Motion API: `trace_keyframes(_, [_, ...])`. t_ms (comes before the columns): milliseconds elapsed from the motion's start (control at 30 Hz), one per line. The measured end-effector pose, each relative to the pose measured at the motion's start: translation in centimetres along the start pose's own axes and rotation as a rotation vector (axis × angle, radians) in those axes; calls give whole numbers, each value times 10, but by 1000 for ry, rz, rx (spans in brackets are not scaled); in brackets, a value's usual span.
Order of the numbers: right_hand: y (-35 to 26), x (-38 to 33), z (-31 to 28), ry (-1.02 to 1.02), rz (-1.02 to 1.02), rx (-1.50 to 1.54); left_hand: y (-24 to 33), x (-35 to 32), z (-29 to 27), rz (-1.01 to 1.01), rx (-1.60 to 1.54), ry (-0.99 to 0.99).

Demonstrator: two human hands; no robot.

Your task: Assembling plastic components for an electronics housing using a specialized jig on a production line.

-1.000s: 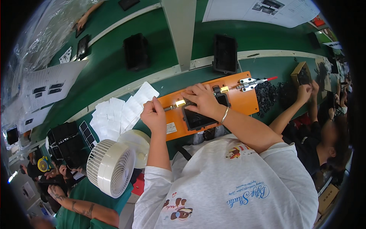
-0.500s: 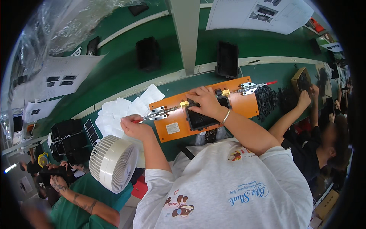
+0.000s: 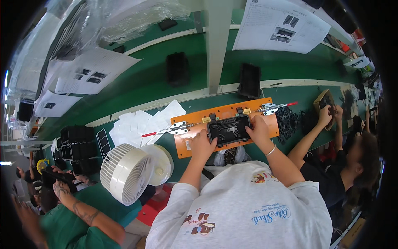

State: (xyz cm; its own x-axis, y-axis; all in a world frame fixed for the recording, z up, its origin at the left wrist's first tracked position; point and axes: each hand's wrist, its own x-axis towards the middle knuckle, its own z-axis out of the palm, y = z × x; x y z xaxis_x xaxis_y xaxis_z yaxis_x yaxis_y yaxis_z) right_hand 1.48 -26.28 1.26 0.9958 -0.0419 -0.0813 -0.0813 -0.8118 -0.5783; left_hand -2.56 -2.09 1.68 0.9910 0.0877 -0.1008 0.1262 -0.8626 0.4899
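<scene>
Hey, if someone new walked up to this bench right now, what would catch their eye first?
Probably the bright orange board on the green bench, with a red-handled clamp at each end. At its middle, the left hand and right hand grip opposite ends of an open black case. Next comes the big white fan, left of the person, near spread white sheets.

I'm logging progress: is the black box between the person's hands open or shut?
Open: the black box has its ribbed inside showing, uncovered.
</scene>
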Motion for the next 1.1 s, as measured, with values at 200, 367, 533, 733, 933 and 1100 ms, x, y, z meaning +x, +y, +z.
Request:
trace_keyframes(200, [-6, -8, -12, 221, -242, 28, 17, 4, -30, 38, -85, -102])
trace_keyframes(367, [16, -10, -8, 24, -16, 583, 13, -12, -18, -3, -414, -27])
trace_keyframes(533, [16, 3, -8, -30, 69, 660, 14, -7, -12, -31, -796, 99])
trace_keyframes(733, [-16, 10, -48, -50, -12, 997, 67, -16, -69, 248, -841, 261])
trace_keyframes(933, [-32, 23, -85, -53, -131, 1076, 89, -1, -91, 573, -737, 446])
trace_keyframes(1100, [-9, 40, -102, 59, -219, 1072, 96, 15, -92, 633, -762, 292])
